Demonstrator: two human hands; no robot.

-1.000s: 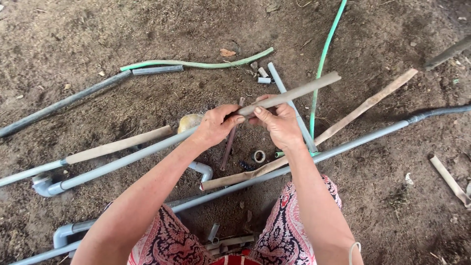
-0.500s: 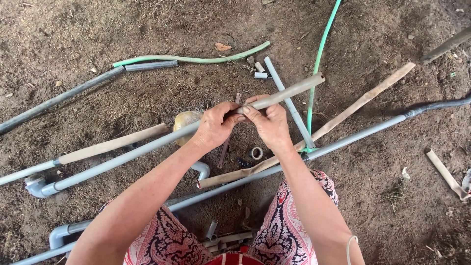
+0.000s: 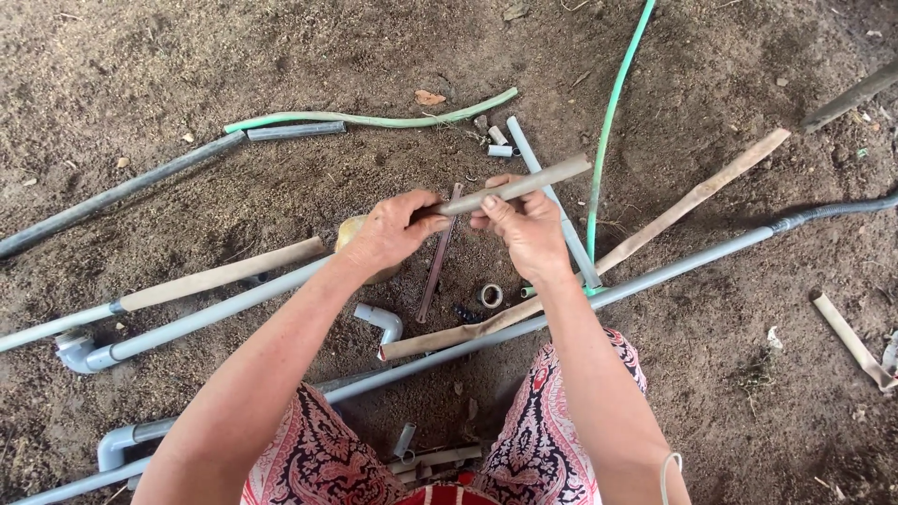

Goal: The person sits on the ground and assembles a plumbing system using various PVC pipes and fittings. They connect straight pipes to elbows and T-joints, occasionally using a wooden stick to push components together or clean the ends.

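Note:
Both of my hands hold a short dusty grey pipe (image 3: pixel 538 178) level above the dirt. My left hand (image 3: pixel 388 232) grips its near, left end. My right hand (image 3: pixel 524 224) pinches the pipe just right of that, fingers closed around it. The pipe's far end points up and to the right. Under my hands lie a thin brownish rod (image 3: pixel 438 257), a small roll of tape (image 3: pixel 490 295) and a yellowish round object (image 3: pixel 348 232), partly hidden by my left wrist.
Long grey pipes (image 3: pixel 655 273) cross the dirt ground, with elbow fittings (image 3: pixel 382 320) near my knees. Green hoses (image 3: pixel 374 120) lie further out, one (image 3: pixel 613 112) running away from me. Tan flat strips (image 3: pixel 697 196) and short pipe offcuts (image 3: pixel 499 140) are scattered around.
The short pipe and both hands have shifted slightly left and lower in view; my grip stays the same.

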